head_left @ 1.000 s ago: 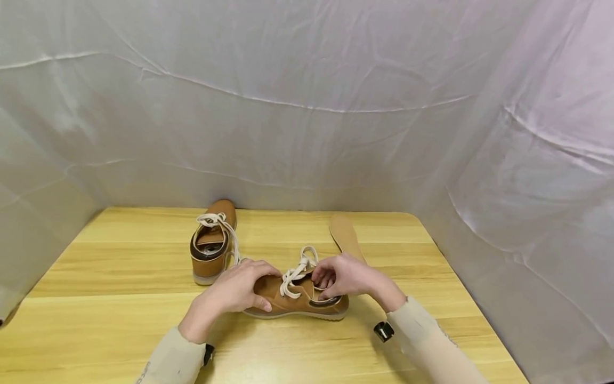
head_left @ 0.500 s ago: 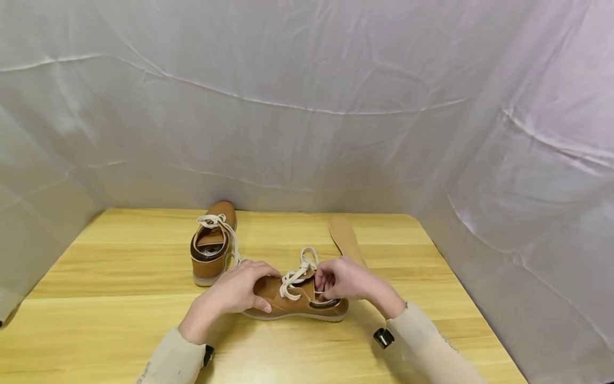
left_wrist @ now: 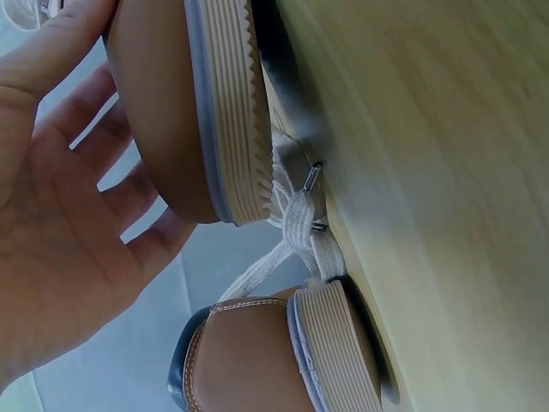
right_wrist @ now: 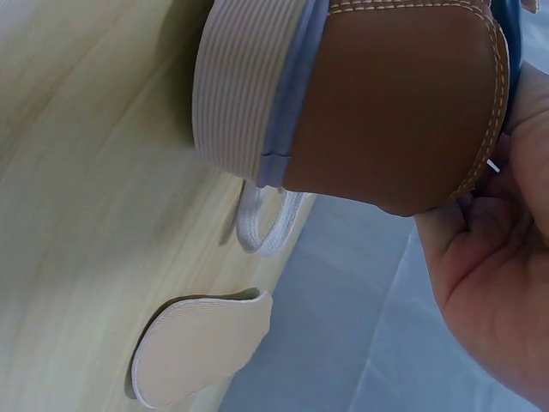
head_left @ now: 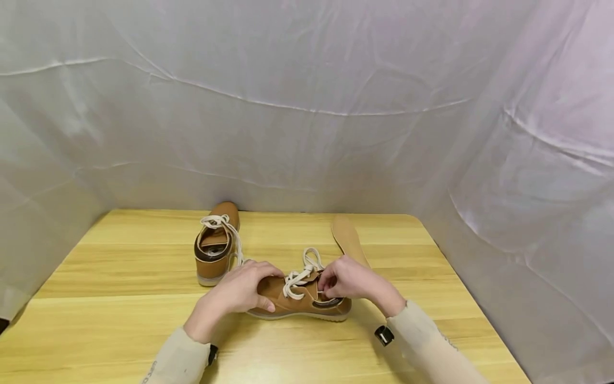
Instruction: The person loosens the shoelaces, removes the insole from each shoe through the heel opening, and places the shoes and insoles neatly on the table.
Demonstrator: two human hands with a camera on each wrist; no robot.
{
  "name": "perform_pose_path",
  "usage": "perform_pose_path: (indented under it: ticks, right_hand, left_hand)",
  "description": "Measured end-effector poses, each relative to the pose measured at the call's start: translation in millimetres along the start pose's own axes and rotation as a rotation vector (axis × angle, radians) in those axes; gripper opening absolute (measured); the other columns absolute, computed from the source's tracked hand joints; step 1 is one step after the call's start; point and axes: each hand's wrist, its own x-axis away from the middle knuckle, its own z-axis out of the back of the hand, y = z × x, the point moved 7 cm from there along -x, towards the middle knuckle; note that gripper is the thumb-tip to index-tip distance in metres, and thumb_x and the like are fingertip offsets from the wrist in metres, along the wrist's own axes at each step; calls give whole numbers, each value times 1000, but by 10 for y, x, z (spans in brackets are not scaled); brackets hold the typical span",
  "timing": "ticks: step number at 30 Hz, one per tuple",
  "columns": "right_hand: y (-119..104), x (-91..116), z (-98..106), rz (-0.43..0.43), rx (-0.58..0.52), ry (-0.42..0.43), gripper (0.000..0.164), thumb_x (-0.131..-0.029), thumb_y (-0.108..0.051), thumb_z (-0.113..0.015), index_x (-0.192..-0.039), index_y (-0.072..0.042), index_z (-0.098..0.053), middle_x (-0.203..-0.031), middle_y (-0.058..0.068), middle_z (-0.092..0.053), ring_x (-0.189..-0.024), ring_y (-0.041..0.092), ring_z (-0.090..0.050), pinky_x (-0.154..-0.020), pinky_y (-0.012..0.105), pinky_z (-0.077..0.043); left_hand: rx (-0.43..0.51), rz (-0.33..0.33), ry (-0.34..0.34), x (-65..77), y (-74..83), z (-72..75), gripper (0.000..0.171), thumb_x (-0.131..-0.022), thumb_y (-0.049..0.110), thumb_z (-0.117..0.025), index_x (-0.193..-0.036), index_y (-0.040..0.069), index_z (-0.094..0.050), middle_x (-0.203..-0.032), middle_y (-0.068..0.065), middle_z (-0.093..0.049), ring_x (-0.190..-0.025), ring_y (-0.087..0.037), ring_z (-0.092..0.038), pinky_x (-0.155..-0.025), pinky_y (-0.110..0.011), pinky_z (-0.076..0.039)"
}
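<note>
A tan lace-up shoe (head_left: 307, 306) with a dark collar lies sideways across the table in the head view, toe to the left. My left hand (head_left: 247, 288) grips its toe, thumb on the near side and fingers over the far side. At the shoe's opening, my right hand (head_left: 347, 278) has curled fingers dipped inside. A pale edge, like that of an insole, shows at those fingertips; the rest is hidden in the shoe. Behind the right hand a loose tan insole (head_left: 349, 241) lies on the table, also in the right wrist view.
The matching shoe (head_left: 216, 256) stands at the back left, heel toward me, its white laces (head_left: 234, 234) trailing down beside my left hand. Light wood table (head_left: 120, 330) spreads around both shoes. Grey cloth walls (head_left: 268, 149) rise at the back and sides.
My right fingers have closed in and sit slightly deeper in the shoe's opening. The left hand keeps its grip on the toe. The whole scene shifts a little with the head camera.
</note>
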Motion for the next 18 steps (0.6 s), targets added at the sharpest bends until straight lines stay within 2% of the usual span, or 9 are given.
perform_pose_path:
  ticks: [9,14,18]
  right_hand:
    - [-62,15,52,86,51,74,11,-86,-2,-75,-87,-13,-78,-81,-9,-69,-72,-3,-58,-66,16,-54]
    - [-86,27,68,90,73,114,11,-87,-3,-73,-89,-14,-76,-83,-10,-67,-74,1,-57,-67,18,-52]
    - [-80,34,87,86,44,134,13,-90,-2,-70,-92,-13,-76,-88,-8,-69,-76,2,-58,-69,20,-53]
  left_hand:
    - [0,-4,6,-4,-19,8,67,-68,40,-95,-128,22,-71,-132,0,-70,-120,-30,-61,-101,-57,-50]
    - [4,-7,6,-9,-25,-3,68,-68,40,-95,-128,21,-71,-132,-1,-70,-120,-31,-62,-101,-57,-50]
    - [10,2,10,-16,-29,-15,68,-67,37,-96,-128,20,-71,-133,-1,-70,-120,-30,-62,-101,-56,-50]
